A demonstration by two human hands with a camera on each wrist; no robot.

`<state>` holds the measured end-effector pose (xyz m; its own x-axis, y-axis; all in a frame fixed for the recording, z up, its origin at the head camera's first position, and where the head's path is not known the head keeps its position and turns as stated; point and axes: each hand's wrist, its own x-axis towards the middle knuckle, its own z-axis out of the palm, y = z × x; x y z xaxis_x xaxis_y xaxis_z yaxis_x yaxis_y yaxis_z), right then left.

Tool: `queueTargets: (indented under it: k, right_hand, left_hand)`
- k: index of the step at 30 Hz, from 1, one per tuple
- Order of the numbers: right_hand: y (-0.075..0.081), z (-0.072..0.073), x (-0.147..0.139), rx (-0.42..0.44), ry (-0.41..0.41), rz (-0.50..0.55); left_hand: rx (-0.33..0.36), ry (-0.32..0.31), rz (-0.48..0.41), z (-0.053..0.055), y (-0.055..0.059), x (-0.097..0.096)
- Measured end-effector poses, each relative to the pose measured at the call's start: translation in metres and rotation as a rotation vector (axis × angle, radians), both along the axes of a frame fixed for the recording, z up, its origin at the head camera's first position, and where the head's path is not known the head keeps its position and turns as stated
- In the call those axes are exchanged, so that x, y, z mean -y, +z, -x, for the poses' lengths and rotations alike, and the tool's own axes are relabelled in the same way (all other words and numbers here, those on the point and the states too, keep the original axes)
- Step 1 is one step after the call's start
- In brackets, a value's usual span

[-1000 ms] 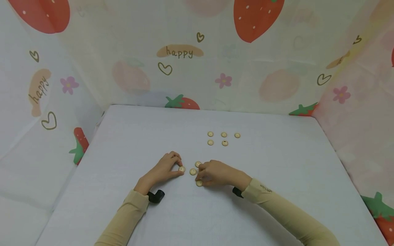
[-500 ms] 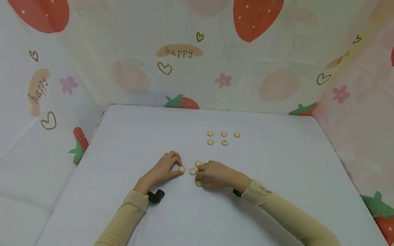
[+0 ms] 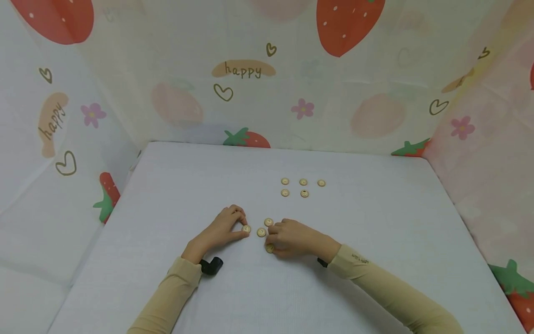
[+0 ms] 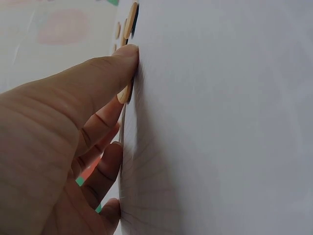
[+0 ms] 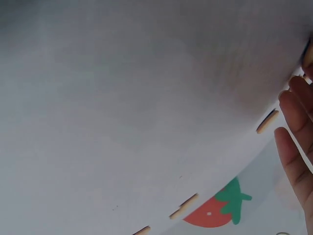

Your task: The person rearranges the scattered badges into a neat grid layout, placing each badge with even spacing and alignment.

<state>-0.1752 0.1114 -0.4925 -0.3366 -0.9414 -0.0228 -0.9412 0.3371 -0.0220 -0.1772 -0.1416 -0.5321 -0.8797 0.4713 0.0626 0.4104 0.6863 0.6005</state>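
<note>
Small round wooden discs with a rim and a mark too small to read lie on the white table. My left hand (image 3: 223,228) pinches one disc (image 3: 246,229) at its edges between thumb and fingers; in the left wrist view that disc (image 4: 123,94) shows edge-on behind the thumb. My right hand (image 3: 297,238) holds the nearest disc (image 3: 270,249) by its edge, fingers bent and partly covering it. Between the hands lies a middle disc (image 3: 261,232), and just beyond it an upper disc (image 3: 269,222) close to the right fingers.
Further back, several more discs (image 3: 303,182) lie in two short rows; one front-row disc (image 3: 304,193) has a dark spot. The white-covered table (image 3: 367,208) is bordered by cloth walls (image 3: 250,106) printed with strawberries, hearts and flowers.
My right hand has shifted very slightly, its fingers closing in around the nearest disc. The left hand and the other discs keep their places.
</note>
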Motion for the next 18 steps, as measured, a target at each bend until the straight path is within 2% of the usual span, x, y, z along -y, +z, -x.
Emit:
queueTargets:
  k: [5, 8, 13, 18]
  right_hand:
    - [-0.001, -0.002, 0.003, -0.106, 0.025, -0.039]
    - [-0.002, -0.003, 0.004, -0.139, 0.031, -0.035]
    - [-0.004, -0.001, 0.000, -0.126, 0.006, -0.001]
    - [-0.001, 0.001, -0.006, -0.066, -0.024, 0.080]
  left_hand:
    - [-0.001, -0.001, -0.001, 0.000, 0.000, 0.000]
    - [-0.006, -0.004, -0.004, 0.000, 0.000, 0.000]
    - [-0.004, -0.008, -0.003, -0.001, 0.000, 0.000]
    - [-0.006, -0.004, -0.005, -0.001, 0.001, 0.000]
